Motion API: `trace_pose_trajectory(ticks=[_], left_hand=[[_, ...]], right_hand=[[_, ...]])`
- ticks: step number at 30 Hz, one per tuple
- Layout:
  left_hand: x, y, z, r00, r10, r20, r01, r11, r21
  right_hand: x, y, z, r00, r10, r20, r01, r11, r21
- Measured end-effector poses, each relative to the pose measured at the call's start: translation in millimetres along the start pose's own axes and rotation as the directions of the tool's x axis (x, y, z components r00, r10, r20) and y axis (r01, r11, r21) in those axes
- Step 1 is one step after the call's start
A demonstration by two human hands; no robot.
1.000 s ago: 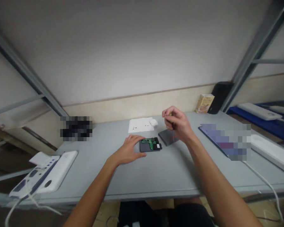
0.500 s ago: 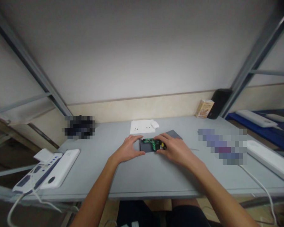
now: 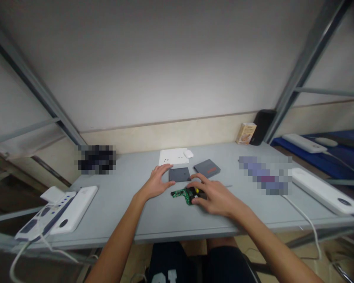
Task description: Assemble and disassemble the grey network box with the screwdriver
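Note:
A green circuit board [image 3: 181, 192] with black parts and a yellow spot is held at its right end by my right hand [image 3: 211, 193], over the front-middle of the desk. Just behind the board lies a flat dark grey casing [image 3: 179, 175]. My left hand [image 3: 158, 182] is at the casing's left side, thumb and fingers apart, with nothing gripped between them. To the right of the casing rests a second grey cover [image 3: 207, 168] with reddish marking. Behind them is a white sheet [image 3: 173, 156] with several small dark bits on it.
A small white object [image 3: 188, 153] sits by the sheet. A carton [image 3: 246, 133] and a black speaker-like object [image 3: 262, 126] stand at the back right. White power strips [image 3: 76, 210] are at the left, another [image 3: 324, 190] at the right. A thin rod lies right of my right hand.
The circuit board has come out of the grey casing and moved toward the desk's front with my right hand. The casing now shows bare, and the view has shifted slightly.

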State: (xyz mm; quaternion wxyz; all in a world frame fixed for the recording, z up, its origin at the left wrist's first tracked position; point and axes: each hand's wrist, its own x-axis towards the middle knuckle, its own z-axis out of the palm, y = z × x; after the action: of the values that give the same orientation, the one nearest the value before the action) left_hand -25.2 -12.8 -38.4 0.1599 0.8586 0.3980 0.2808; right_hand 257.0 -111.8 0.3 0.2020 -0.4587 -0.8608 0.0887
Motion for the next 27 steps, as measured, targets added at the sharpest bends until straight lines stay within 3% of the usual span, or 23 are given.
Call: trace_pose_trajectory(ticks=[5, 9, 12, 17, 27], left_hand=[[0, 10, -1.3, 0.999, 0.027, -0.032, -0.027, 1.0, 0.016], [0, 28, -1.5, 0.997, 0.047, -0.053, -0.045, 0.998, 0.044], [-4, 44, 1.4, 0.998, 0.056, -0.013, -0.055, 0.996, 0.07], [-13, 59, 10.1, 0.996, 0.065, 0.068, -0.073, 0.99, 0.124], [-16, 54, 14.5, 1.0, 0.02, -0.018, -0.018, 0.99, 0.14]], right_hand=[[2, 21, 7, 0.959, 0.055, -0.277, -0.092, 0.988, -0.123], [0, 28, 19, 0.911, 0.168, -0.376, -0.252, 0.949, -0.189], [-2, 28, 24, 0.904, 0.185, -0.386, -0.277, 0.941, -0.197], [-4, 29, 27, 0.936, 0.131, -0.326, -0.19, 0.969, -0.156], [-6, 29, 31, 0.94, 0.118, -0.321, -0.163, 0.98, -0.116]])
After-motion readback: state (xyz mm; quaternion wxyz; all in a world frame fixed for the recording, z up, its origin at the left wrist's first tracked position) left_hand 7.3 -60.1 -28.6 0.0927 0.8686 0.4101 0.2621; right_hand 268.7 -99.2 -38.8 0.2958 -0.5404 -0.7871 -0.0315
